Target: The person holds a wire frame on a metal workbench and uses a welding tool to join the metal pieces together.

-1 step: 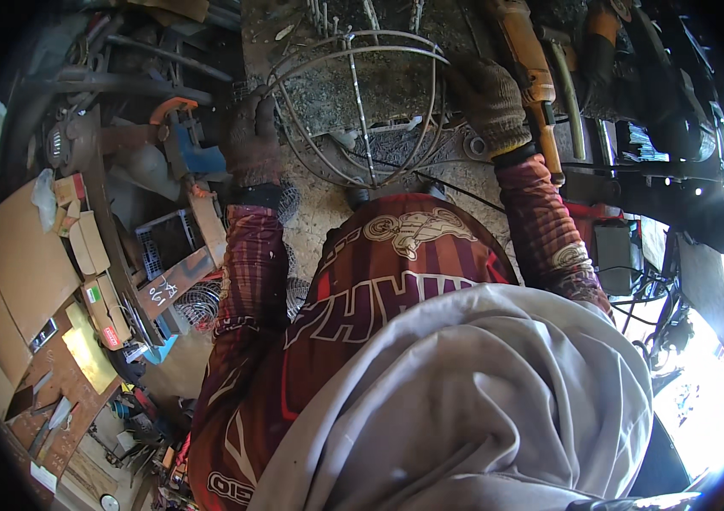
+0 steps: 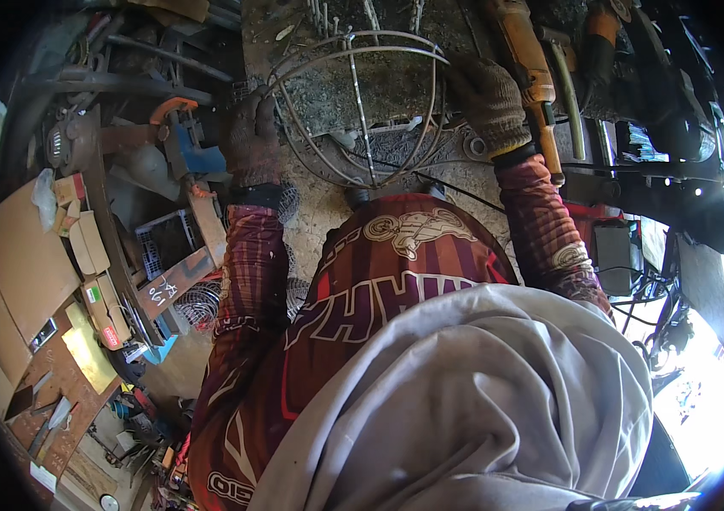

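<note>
Nearest the camera hangs a grey cloth [image 2: 464,400] draped over the person's chest, and under it a dark red patterned jersey [image 2: 379,272] whose sleeves run up toward the work. Both forearms reach away from the body to a round wire cage [image 2: 362,111] that rests on the rough, dirty tabletop [image 2: 328,213] just beyond the chest.

The left hand [image 2: 251,140], in a dark worn glove, sits at the cage's left rim; its fingers look curled against the outer wires, though the glove and shadow make it hard to tell whether they grip them or only press. The right hand [image 2: 488,102], in a brown knit glove, is at the cage's right rim with its fingers closed over the outer ring.

The cage already looks well formed: two hoops at the far side, several curved ribs meeting near the bottom, and one straight rod down the middle. I judge the frame largely assembled, with the hands steadying or turning it for joining or checking; whether every crossing is fixed cannot be seen.

Just beyond the right hand lies an orange power tool [image 2: 525,60], untouched. To the left, a blue clamp [image 2: 191,149] sits among scrap, with cardboard pieces [image 2: 21,255] on the floor.
</note>
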`<state>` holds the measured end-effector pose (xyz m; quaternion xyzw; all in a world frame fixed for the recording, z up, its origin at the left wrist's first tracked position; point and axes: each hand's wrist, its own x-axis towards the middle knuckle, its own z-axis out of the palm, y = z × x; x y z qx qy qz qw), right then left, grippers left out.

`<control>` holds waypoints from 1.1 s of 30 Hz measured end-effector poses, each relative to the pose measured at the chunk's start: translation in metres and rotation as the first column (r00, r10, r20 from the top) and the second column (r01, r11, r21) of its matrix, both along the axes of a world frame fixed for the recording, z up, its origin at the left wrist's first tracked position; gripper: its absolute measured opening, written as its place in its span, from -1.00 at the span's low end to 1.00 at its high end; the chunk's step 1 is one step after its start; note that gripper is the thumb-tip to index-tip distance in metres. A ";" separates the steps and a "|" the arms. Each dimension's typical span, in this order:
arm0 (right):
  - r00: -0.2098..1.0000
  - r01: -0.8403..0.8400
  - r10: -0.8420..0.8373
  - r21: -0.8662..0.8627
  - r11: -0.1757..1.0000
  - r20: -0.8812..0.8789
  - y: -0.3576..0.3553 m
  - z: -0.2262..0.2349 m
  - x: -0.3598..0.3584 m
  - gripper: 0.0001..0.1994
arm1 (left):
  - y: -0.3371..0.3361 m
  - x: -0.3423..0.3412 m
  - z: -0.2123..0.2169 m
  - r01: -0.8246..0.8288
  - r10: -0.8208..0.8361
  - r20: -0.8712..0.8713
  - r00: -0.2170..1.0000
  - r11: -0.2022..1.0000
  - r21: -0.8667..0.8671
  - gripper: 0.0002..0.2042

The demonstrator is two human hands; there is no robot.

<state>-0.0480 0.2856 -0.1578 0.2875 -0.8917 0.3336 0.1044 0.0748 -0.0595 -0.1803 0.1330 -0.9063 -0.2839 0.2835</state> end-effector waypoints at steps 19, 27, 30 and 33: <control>0.926 0.260 -0.103 -0.415 0.872 0.363 0.025 0.040 0.025 -0.56 | 0.008 0.000 0.012 -0.007 0.006 -0.014 1.000 0.999 -0.049 -0.82; 0.916 0.110 0.009 -0.274 0.955 0.402 0.013 0.064 0.027 -0.63 | 0.003 -0.003 -0.004 0.076 -0.052 -0.122 0.991 0.977 0.201 -0.81; 0.977 -0.036 0.060 -0.122 0.992 0.203 0.013 0.027 0.012 -0.61 | 0.001 -0.006 -0.002 0.055 -0.049 -0.068 0.996 0.995 0.085 -0.76; 0.981 -0.022 0.034 -0.064 0.998 0.193 0.002 0.019 0.009 -0.60 | -0.006 -0.006 -0.011 0.062 -0.056 -0.088 0.995 0.996 0.069 -0.71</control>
